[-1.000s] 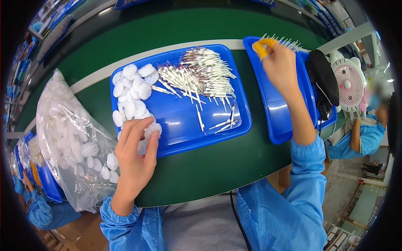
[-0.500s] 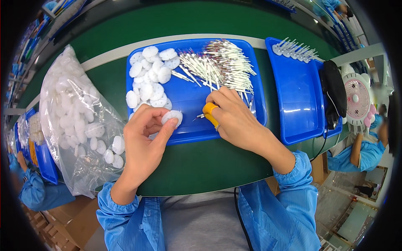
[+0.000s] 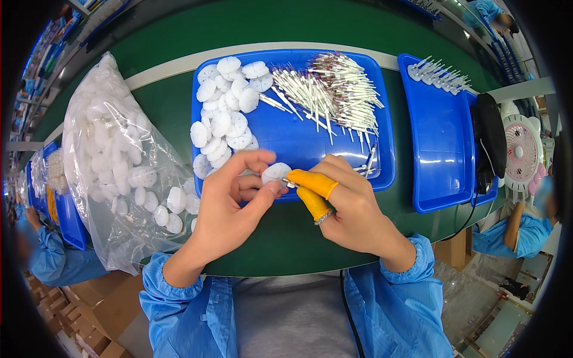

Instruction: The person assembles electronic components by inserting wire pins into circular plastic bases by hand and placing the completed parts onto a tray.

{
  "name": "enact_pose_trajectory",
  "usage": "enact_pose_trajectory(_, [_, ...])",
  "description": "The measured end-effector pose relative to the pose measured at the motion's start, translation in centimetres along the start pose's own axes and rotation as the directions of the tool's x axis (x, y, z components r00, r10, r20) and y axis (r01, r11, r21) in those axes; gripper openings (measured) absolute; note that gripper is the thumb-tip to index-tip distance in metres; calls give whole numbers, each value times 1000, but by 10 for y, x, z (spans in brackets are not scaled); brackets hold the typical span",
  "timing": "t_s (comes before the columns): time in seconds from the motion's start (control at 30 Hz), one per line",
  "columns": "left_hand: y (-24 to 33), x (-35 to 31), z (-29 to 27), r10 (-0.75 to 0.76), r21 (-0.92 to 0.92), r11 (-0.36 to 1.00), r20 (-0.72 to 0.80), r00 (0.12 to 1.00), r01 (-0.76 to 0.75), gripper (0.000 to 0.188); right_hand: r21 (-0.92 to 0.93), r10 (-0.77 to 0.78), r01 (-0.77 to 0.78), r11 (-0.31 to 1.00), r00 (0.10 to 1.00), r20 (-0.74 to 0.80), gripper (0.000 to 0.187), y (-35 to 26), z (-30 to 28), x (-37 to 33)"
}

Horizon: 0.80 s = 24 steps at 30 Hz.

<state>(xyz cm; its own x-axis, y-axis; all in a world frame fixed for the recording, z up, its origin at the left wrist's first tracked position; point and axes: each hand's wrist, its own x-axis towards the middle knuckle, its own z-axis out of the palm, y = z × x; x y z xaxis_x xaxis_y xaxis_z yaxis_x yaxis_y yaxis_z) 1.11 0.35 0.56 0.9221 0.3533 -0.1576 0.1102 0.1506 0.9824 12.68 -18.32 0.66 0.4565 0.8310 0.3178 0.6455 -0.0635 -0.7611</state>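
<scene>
So from my feed, the thing in play is a small white disc (image 3: 276, 173), round and flat with a slightly ribbed plastic look, sitting right at the near edge of the big blue tray (image 3: 298, 140). My left hand (image 3: 230, 206) comes up from below with the wrist bent inward, thumb and forefinger closed on the disc's rim and the other fingers curled under it. My right hand (image 3: 349, 209) sits just beside it, thumb and forefinger in yellow rubber finger cots (image 3: 313, 185), pinched together on a thin stick (image 3: 290, 182) whose tip touches the disc; I can't tell how deep it goes in. Inside the tray, a heap of the same white discs (image 3: 224, 113) fills the far left part, and a loose pile of thin white sticks with dark reddish ends (image 3: 331, 92) fills the far right. Left of the tray there's a crinkly clear plastic bag (image 3: 113, 155) stuffed with more discs. Right of the tray sits a second blue tray (image 3: 439, 143), smooth and glossy, with a row of sticks at its far end.
</scene>
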Motion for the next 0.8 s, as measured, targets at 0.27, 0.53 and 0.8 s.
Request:
enact_pose_trajectory(0.27, [-4,-1,-5,-84,25,996,112,990,82,22,-34,-64,64,997,998,-19,39,4,9,-5])
enact_pose_trajectory(0.53, [-6,2,-6,10,74,997,-18,1000,-8,16,8,-61,62,998,994,-90,41,1,2,-6])
enact_pose_trajectory(0.8, [-7,-1,0,324,494,813,58,944,-309,18,-81,29,-29,996,1000,-6,46,1,4,-6])
